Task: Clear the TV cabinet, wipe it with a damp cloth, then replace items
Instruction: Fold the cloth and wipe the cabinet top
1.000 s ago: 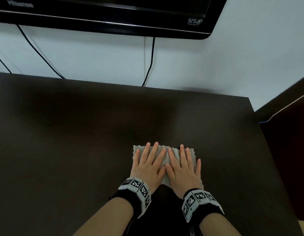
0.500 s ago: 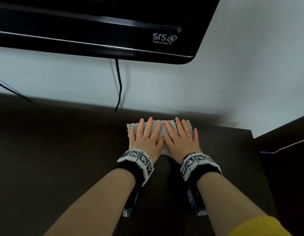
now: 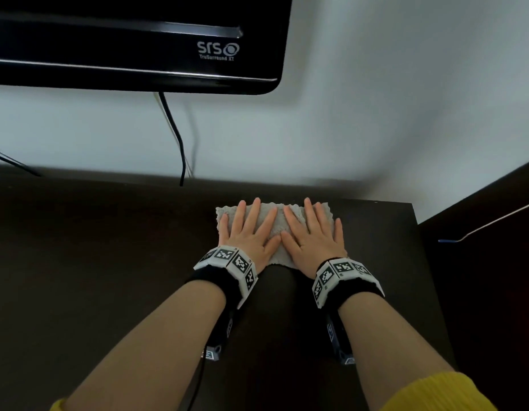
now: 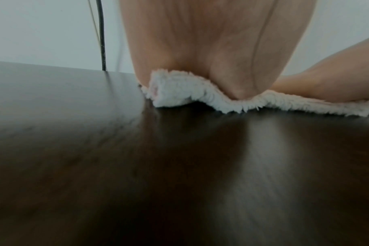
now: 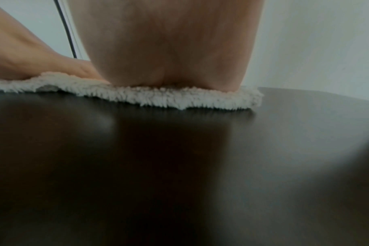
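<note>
A pale fluffy cloth (image 3: 278, 221) lies flat on the dark brown TV cabinet top (image 3: 109, 262), close to the back edge by the wall. My left hand (image 3: 249, 229) and right hand (image 3: 314, 232) press on it side by side, palms down, fingers straight and spread. In the left wrist view the cloth (image 4: 190, 93) bulges up under the heel of the left hand (image 4: 211, 50). In the right wrist view the cloth (image 5: 179, 98) sits flat under the heel of the right hand (image 5: 169, 50). Most of the cloth is hidden beneath the hands.
A black TV (image 3: 133, 43) hangs on the white wall above, with a black cable (image 3: 176, 134) dropping behind the cabinet. The cabinet's right edge (image 3: 417, 232) is close to my right hand; a darker piece of furniture (image 3: 494, 247) stands beyond it.
Both hands have slid the cloth away from me across the cabinet, from the middle of the top to near the back edge by the wall, then nearly stopped.
</note>
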